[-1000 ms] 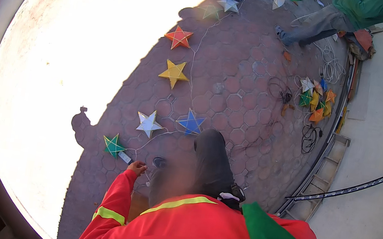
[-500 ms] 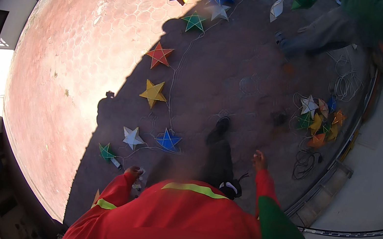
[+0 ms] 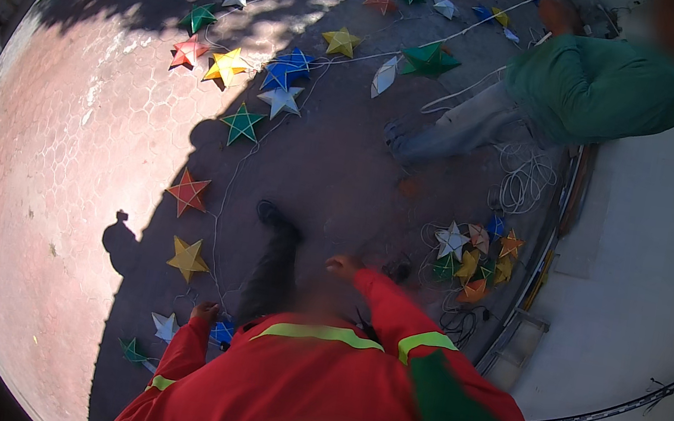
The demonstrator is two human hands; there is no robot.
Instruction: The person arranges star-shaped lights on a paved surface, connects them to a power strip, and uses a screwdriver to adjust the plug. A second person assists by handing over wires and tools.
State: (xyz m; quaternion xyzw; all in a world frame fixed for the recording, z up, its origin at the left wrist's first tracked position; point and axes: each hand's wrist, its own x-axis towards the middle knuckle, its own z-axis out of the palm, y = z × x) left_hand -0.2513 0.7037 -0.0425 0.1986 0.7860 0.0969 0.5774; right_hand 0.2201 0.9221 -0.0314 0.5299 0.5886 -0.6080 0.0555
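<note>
Hexagon-patterned paving (image 3: pixel 86 199), sunlit toward left edge, mostly shaded elsewhere. Star lanterns (image 3: pixel 188 259) in several colours lie along white wire (image 3: pixel 219 215) toward far edge. Near right edge: heap of mixed stars (image 3: pixel 468 267), coiled white cable (image 3: pixel 524 184) beyond, darker tangle (image 3: pixel 460 320) nearer, probably black cable.

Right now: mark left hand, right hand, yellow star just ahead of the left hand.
Left hand (image 3: pixel 205 311), head view, middle of the hand.
Right hand (image 3: pixel 342 266), head view, middle of the hand.
Yellow star (image 3: pixel 189 258), head view, centre of its face.

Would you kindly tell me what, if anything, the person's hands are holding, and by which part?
The right hand appears empty; whether the left hand holds anything is too small to tell.
</note>
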